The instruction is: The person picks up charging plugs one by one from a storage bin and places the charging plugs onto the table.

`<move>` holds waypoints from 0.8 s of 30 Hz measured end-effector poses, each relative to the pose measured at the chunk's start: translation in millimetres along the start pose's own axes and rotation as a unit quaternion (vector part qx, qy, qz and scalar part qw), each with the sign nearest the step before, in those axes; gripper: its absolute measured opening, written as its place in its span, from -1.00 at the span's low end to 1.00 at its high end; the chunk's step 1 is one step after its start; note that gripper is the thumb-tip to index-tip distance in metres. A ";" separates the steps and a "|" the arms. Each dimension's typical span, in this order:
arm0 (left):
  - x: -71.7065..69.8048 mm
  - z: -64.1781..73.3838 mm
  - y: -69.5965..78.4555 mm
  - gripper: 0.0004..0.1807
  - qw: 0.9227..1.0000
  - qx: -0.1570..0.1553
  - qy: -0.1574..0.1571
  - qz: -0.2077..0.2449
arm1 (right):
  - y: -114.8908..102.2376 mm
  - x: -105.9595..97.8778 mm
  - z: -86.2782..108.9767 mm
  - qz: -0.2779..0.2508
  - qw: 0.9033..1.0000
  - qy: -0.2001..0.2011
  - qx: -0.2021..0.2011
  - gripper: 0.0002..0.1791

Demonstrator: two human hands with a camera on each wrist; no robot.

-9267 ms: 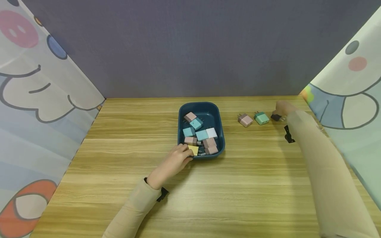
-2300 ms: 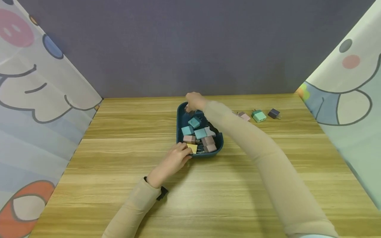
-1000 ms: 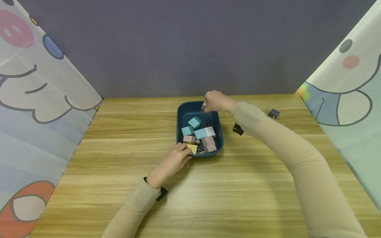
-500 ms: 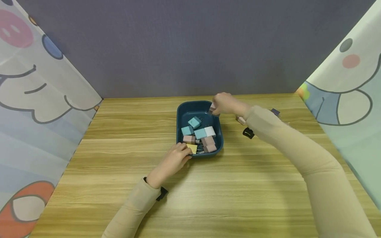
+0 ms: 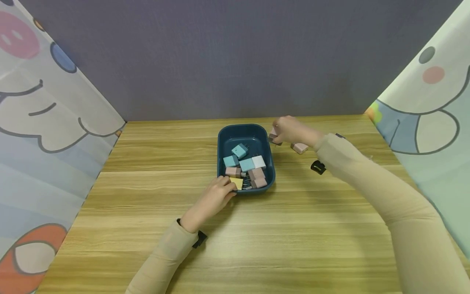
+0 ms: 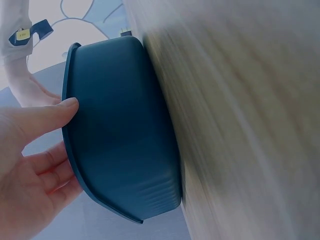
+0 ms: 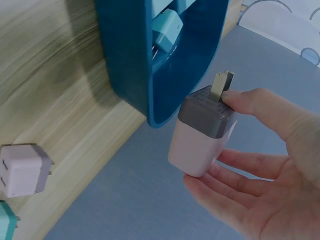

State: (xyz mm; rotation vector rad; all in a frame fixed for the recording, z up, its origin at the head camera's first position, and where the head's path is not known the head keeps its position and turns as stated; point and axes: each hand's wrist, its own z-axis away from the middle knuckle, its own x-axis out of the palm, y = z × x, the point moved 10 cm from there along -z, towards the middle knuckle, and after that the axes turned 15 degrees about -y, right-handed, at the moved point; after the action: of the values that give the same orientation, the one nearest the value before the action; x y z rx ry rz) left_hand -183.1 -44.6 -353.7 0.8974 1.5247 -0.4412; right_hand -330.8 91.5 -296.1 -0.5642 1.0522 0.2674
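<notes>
A dark blue plastic bin [image 5: 272,165] stands on the table with several plug-in chargers inside. At its near left corner my left hand [image 5: 214,194] pinches the rim, thumb outside in the left wrist view and fingers reaching over. Beside the bin's far right side, my right hand [image 5: 293,130] holds a pink charger [image 7: 195,137] with a brown-grey prong end, above the table. Its thumb lies by the metal prongs and its fingertips are at the other end. Among the bin's chargers are a yellow one [image 5: 237,183], a white one [image 5: 259,162] and a blue one [image 5: 240,151].
On the table right of the bin lies another pink charger [image 5: 299,148]; a green charger [image 7: 7,220] is near it in the right wrist view. A dark charger [image 5: 340,135] is mostly hidden behind the right sleeve. A grey panel [image 5: 235,61] rises behind the table.
My right hand went from the dark charger at the right into the bin, took the pink charger from its far left corner and carried it right, past the rim. My left hand stayed.
</notes>
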 end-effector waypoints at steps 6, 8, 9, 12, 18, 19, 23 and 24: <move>0.5 0.7 0.0 -0.90 1.000 -0.002 -0.001 0.000 | 8.8 5.0 3.7 0.007 1.000 -0.002 0.003 -0.70; 0.8 0.9 -0.2 -0.90 1.000 -0.003 -0.001 0.001 | 12.6 6.8 5.3 0.000 1.000 -0.004 0.008 -0.63; 0.6 0.9 -0.1 -0.90 1.000 -0.003 -0.001 0.002 | 14.5 7.7 6.0 -0.002 1.000 -0.004 0.010 -0.61; 0.7 1.2 -0.2 -0.90 1.000 -0.003 -0.003 0.003 | 19.0 9.8 8.5 -0.003 1.000 -0.006 0.014 -0.52; 0.9 1.6 -0.7 -0.91 1.000 -0.008 -0.006 0.003 | 26.7 15.4 12.3 0.007 1.000 -0.013 0.022 -0.55; 0.9 1.7 -0.9 -0.92 1.000 -0.009 -0.007 0.002 | 28.1 17.2 12.7 0.004 1.000 -0.016 0.024 -0.56; 1.3 2.2 -1.1 -0.92 1.000 -0.011 -0.010 -0.001 | 33.5 22.2 13.8 0.007 0.999 -0.013 0.030 -0.52; 1.3 2.3 -1.1 -0.92 1.000 -0.011 -0.010 -0.001 | 34.8 23.8 13.7 0.008 0.999 -0.014 0.032 -0.51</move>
State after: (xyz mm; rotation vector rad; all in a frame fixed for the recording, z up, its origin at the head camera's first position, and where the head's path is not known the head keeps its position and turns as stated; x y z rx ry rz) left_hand -182.3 -46.6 -355.6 0.8726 1.5088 -0.4331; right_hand -325.5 126.6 -322.6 -0.4935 1.0357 0.2543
